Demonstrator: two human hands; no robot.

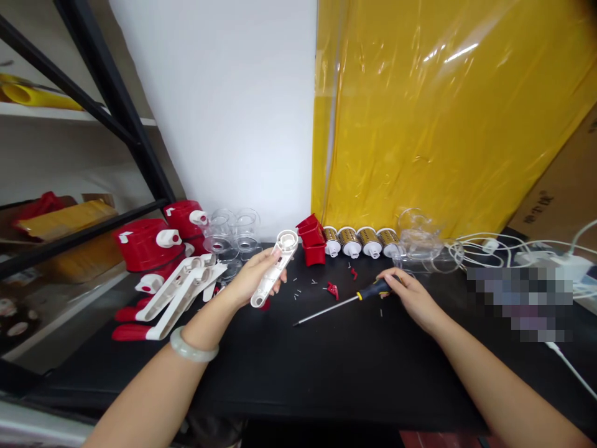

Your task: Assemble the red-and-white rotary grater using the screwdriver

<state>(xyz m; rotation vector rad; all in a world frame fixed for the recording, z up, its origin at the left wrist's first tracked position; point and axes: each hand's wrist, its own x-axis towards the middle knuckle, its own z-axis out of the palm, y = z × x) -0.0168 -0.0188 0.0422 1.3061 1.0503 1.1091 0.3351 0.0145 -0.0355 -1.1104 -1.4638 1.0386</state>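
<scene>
At nine o'clock from the right hand (405, 288), the left hand (250, 275) grips a white handle (265, 286). The right clasps a screwdriver (368, 290).

Screwdriver (368, 290) before drums (349, 236); levers (170, 316) left, carton (555, 193) behind right.

The right hand (409, 295) covers part of the screwdriver (372, 290). Pixel blocks (525, 300) hide something beside the white cable (576, 373). The right edge cuts off the cardboard box (557, 180).
</scene>
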